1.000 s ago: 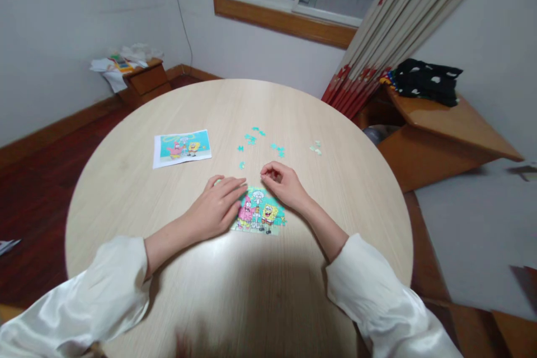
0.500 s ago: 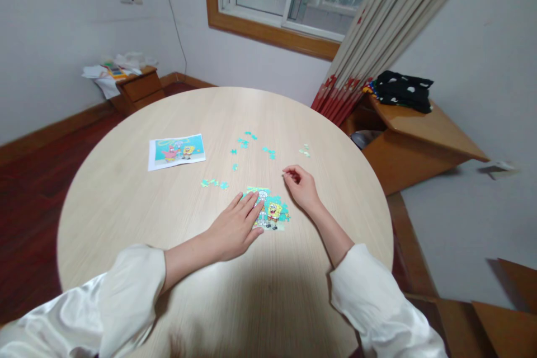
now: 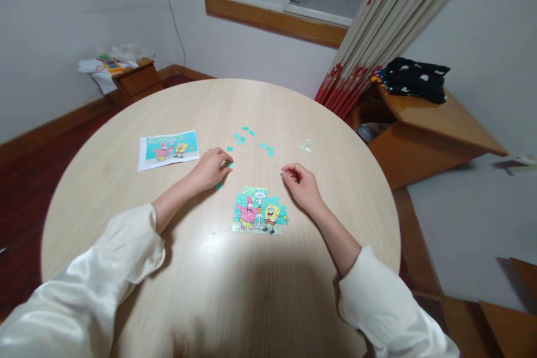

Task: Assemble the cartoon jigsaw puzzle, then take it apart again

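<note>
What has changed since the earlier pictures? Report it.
The left hand has left the puzzle, moving forward and left to a loose piece; its grip is unclear. The right hand has shifted right, away from the puzzle. Puzzle and print stayed put.

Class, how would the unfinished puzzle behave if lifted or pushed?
The puzzle may sag or split if lifted: its jagged right edge suggests interlocking joints. It looks thin, so probably light. Pushed, it would likely slide, not tip, lying flat on the table.

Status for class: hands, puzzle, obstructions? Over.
Left bare hand at small turquoise jigsaw piece, grip unclear; right bare hand curled, contents unclear; multicoloured, partly assembled cartoon jigsaw, neither hand covering it.
</note>
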### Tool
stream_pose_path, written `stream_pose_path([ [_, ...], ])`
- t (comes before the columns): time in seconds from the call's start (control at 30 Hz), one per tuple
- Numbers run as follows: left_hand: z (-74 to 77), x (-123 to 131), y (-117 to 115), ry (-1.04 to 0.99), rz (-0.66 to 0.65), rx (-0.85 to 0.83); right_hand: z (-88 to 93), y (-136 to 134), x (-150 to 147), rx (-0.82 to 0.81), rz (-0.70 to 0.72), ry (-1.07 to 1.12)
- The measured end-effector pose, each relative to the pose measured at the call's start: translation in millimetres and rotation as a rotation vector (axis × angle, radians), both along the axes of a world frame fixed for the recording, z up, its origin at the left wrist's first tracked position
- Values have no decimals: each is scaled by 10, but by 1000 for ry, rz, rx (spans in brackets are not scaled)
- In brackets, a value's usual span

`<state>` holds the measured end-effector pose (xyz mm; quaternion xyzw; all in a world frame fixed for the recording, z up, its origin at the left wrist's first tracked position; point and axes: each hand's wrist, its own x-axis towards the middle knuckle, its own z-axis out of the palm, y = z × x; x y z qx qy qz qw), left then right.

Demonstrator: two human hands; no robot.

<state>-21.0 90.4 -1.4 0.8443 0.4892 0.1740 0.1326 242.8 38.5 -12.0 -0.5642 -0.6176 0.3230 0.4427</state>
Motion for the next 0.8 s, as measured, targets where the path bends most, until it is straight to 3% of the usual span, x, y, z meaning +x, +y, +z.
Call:
stream_pose_path([
  [0.2, 51, -14, -32, 58, -19, -43, 21, -20, -4, 5, 28, -11],
  [0.33, 91, -29, -99, -52, -38, -71, 34, -44, -23, 27, 41, -24],
  [0.43, 132, 25, -178, -238, -53, -192, 38, -55, -30, 34, 51, -26],
  [0.53, 174, 109, -261, -464, -76, -466, 26, -52, -30, 52, 55, -33],
  [0.63, 200, 171, -318, -529, -112, -676, 3, -42, -27, 75, 59, -39],
  [0.8, 186, 193, -328, -430, -121, -643, -17, -35, -27, 87, 69, -50],
])
